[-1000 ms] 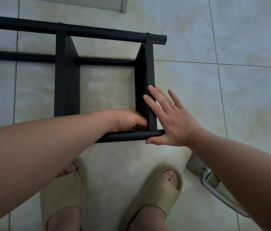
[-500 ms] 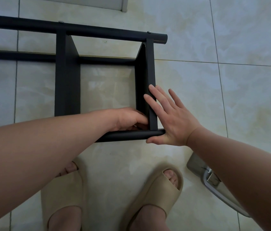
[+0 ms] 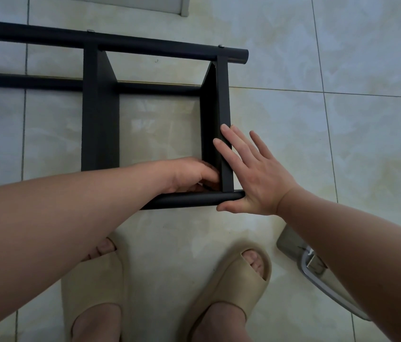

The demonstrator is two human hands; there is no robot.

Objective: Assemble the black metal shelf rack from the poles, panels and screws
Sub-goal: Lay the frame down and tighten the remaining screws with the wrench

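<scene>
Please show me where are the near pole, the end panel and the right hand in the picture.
near pole (image 3: pixel 189 199), head view, on the bare middle of its round top.
end panel (image 3: pixel 223 99), head view, on its narrow upper edge.
right hand (image 3: pixel 256 178), head view, on the back of the hand.

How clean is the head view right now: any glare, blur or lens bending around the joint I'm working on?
Head view: sharp, no motion blur; soft dim light; pale window reflections on the floor tiles; wide-angle bowing at the edges; the joint under the left hand is lost in black-on-black shadow beside the right hand.
</scene>
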